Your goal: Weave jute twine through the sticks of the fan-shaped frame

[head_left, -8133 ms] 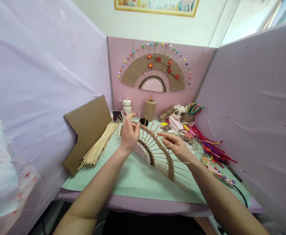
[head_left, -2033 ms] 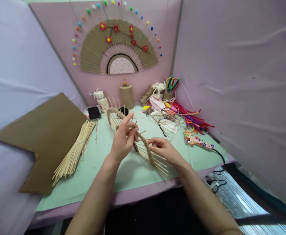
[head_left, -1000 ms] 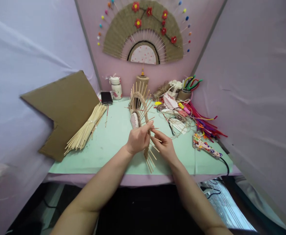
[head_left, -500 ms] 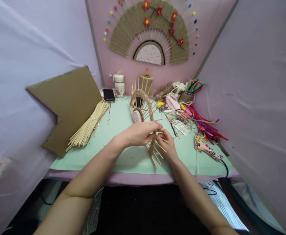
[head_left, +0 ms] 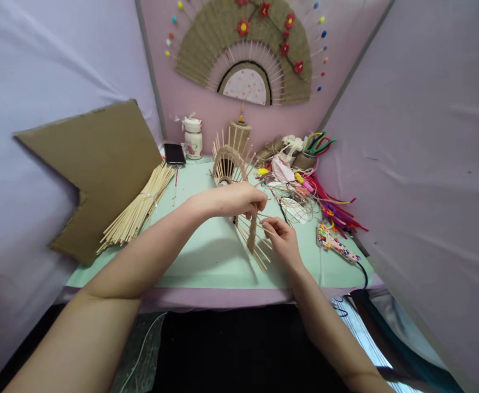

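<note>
A half-made fan [head_left: 252, 236] of thin wooden sticks stands on edge over the table, a band of brown twine woven through its sticks. My left hand [head_left: 241, 199] is closed on the middle of this band, its fingers bent over the sticks and hiding part of them. Just right of the fan, my right hand [head_left: 283, 240] has thumb and forefinger pinched together among the stick ends. What lies in that pinch is too small to make out. The fan's rounded base is mostly covered by my left hand and forearm.
Left lie a bundle of sticks [head_left: 139, 210] and a cardboard sheet [head_left: 108, 164]. Behind are a phone [head_left: 175, 154], a white bottle [head_left: 193, 139] and a twine spool [head_left: 239, 136]. Right are pipe cleaners [head_left: 337, 215], loose twine and a patterned glue gun [head_left: 337, 244] with its cord.
My left hand has bent further over the band. The right hand has drawn slightly away from it to the right. The whole view has shifted a little.
</note>
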{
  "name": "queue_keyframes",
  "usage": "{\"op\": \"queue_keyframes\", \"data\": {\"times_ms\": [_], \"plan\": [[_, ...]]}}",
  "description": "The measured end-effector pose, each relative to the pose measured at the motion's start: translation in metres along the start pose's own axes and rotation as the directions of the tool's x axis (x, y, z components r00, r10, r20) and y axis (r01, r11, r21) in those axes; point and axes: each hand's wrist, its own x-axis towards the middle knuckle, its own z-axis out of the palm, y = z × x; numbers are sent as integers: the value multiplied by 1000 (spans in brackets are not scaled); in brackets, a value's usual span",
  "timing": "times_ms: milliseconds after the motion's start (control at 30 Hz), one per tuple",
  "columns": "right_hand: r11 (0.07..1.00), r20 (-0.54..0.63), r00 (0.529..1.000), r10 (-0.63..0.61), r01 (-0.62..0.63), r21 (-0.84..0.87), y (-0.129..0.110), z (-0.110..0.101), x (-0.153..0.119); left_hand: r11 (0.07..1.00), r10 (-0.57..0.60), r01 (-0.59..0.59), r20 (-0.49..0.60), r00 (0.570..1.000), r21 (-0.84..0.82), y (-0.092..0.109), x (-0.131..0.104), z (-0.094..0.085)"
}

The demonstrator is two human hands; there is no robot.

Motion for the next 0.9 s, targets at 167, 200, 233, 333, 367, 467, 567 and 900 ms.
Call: {"op": "queue_keyframes", "data": {"times_ms": [167,200,233,333,367,467,567,900], "plan": [[988,-51,993,-102,96,-122,-18,-23,-9,998,-19,14,-90,996,-61,-3,9,-11],[982,-47,992,-120,112,-150,-23,-29,-10,997,-23,16,-105,994,-69,-2,11,-13],[977,-37,991,-131,122,-177,-27,-34,-12,997,-28,19,-117,993,-73,-1,13,-14],[964,-20,992,-126,118,-239,-41,-52,-15,998,-50,44,-137,989,-43,3,19,-16],[963,-29,992,-119,108,-248,-45,-57,-16,998,-57,54,-140,989,-24,5,20,-15],[959,-63,991,-121,100,-267,-58,-67,-20,996,-79,84,-156,985,25,7,26,-12],[927,-57,977,-205,175,-333,-72,-65,-24,990,-109,122,-174,979,65,9,31,-8],[771,157,923,-352,381,-511,-85,-83,-17,983,-152,168,-199,968,69,22,36,-18]]}}
